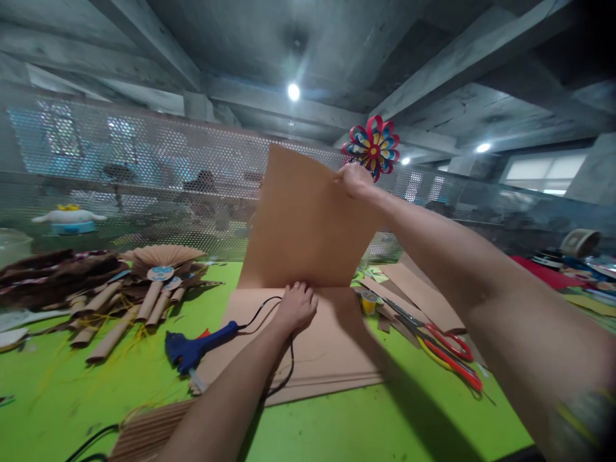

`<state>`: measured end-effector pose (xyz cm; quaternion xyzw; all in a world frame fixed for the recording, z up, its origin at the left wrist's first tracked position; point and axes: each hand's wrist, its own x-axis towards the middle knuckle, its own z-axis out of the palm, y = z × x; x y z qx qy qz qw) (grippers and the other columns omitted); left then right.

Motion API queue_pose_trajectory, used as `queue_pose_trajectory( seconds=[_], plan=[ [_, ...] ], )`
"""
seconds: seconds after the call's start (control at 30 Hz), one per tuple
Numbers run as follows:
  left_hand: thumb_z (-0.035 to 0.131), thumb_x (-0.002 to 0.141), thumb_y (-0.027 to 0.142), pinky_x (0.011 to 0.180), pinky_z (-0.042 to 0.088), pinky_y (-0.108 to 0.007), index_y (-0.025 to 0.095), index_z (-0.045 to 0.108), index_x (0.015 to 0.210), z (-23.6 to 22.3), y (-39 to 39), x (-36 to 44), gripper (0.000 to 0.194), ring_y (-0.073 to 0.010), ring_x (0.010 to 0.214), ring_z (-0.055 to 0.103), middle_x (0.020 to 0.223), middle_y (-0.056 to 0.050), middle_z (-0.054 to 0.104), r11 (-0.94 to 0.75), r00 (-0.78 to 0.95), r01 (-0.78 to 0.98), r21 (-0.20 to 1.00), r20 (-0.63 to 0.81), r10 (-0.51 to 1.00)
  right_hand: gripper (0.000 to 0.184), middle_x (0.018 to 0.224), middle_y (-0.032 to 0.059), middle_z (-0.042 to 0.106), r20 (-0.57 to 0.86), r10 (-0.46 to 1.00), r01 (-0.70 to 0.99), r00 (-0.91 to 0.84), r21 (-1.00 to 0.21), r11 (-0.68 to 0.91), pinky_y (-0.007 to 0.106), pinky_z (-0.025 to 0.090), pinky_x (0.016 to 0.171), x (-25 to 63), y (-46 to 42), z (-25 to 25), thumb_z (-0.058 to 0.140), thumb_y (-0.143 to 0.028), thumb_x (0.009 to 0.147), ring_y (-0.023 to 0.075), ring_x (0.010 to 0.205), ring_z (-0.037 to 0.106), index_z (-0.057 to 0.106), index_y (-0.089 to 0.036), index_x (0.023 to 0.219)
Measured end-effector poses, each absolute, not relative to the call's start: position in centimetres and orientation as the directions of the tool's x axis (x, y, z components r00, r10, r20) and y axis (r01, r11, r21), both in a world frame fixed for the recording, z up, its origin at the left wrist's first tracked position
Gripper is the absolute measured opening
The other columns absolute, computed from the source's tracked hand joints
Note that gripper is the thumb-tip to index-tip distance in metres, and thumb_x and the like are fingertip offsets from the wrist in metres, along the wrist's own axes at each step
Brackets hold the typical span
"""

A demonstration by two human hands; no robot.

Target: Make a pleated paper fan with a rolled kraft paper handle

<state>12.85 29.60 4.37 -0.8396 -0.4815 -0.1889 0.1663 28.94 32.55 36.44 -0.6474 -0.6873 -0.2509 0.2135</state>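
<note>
Our right hand (357, 179) pinches paper (303, 224); our left hand (297, 308), loose, could snag the cord (292, 359) and drag the gun (199, 348).

Green tabletop (332, 433), brown paper sheets (337, 333), blue glue gun (197, 348), scissors (457, 369), paper fans (150, 300)

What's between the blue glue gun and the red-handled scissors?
In the head view: brown paper, the left hand on it, a black cord and some green table.

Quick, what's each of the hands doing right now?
Left hand: open, resting on the brown paper.
Right hand: closed, holding the raised brown sheet near its top.
</note>
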Motion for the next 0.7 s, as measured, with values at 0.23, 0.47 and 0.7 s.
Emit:
queue_pose_trajectory(
  seconds=[0.23,0.47,0.7],
  plan=[
    [0.06,0.094,0.036,0.092,0.052,-0.047,0.017,0.058,0.122,4.2,29.4,12.7,0.034,-0.0241,0.108,0.061,0.125,-0.01,0.059,-0.493,0.456,0.868,-0.053,0.478,0.751,0.05,0.115,0.0264,0.065,0.784,0.621,0.997,-0.002,0.05,-0.059,0.031,0.039,0.081,33.5,26.3,41.4,0.036,-0.029,0.098,0.0241,0.114,0.06,0.064,0.009,0.117],
    [0.06,0.094,0.036,0.09,0.053,-0.045,0.017,0.058,0.123,5.8,29.4,13.5,0.034,-0.0235,0.106,0.061,0.124,-0.01,0.06,-0.498,0.408,0.862,0.099,0.448,0.795,0.067,0.109,0.0292,0.068,0.905,0.424,0.99,-0.026,0.083,-0.117,0.032,0.037,0.07,37.3,16.8,42.6,0.034,-0.045,0.097,0.0261,0.107,0.063,0.068,0.013,0.104],
    [0.061,0.094,0.035,0.09,0.053,-0.046,0.016,0.057,0.124,8.9,26.3,15.2,0.036,-0.0242,0.108,0.061,0.126,-0.01,0.058,-0.497,0.272,0.751,0.436,0.481,0.833,0.029,0.089,0.0166,0.074,0.891,0.391,0.963,-0.23,0.266,-0.04,0.031,0.035,0.062,36.6,8.0,34.8,0.052,-0.027,0.096,0.0179,0.08,0.067,0.071,-0.007,0.085]
  ],
)
